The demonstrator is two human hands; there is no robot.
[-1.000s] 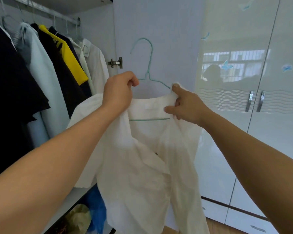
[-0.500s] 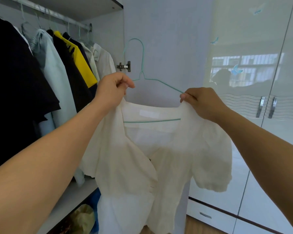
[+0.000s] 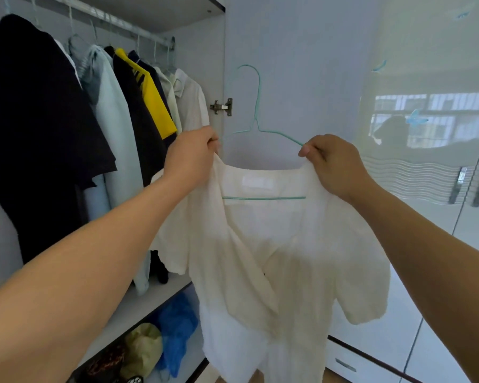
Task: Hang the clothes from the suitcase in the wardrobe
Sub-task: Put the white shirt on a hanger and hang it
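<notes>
A white blouse [image 3: 274,258] hangs on a thin green wire hanger [image 3: 256,125], held up in front of the open wardrobe door [image 3: 288,64]; the left hand [image 3: 190,158] grips the blouse's left shoulder with fingers curled round the cloth, and the right hand [image 3: 332,164] pinches the right shoulder together with the end of the hanger's arm; the fabric is cream-white, light and a little sheer, so the hanger's bottom bar shows through across the neck opening; the neckline is wide, with a pale label just under the back edge; the front crosses over in a wrap, one panel lying diagonally over the other; both sleeves are short and puffed, the right one billowing out near the right forearm; the hem falls out of view at the bottom. To the left, inside the wardrobe, a rail [image 3: 116,22] carries a row of clothes: a black garment [image 3: 33,128], a pale blue one [image 3: 114,128], a yellow one [image 3: 156,106] and a white shirt [image 3: 192,106] nearest the hinge [image 3: 222,107]; below the shelf [image 3: 150,297] lie a blue bag [image 3: 177,324] and a yellowish bundle [image 3: 143,349]; to the right stand glossy closed doors [image 3: 426,189] with metal handles [image 3: 459,185].
</notes>
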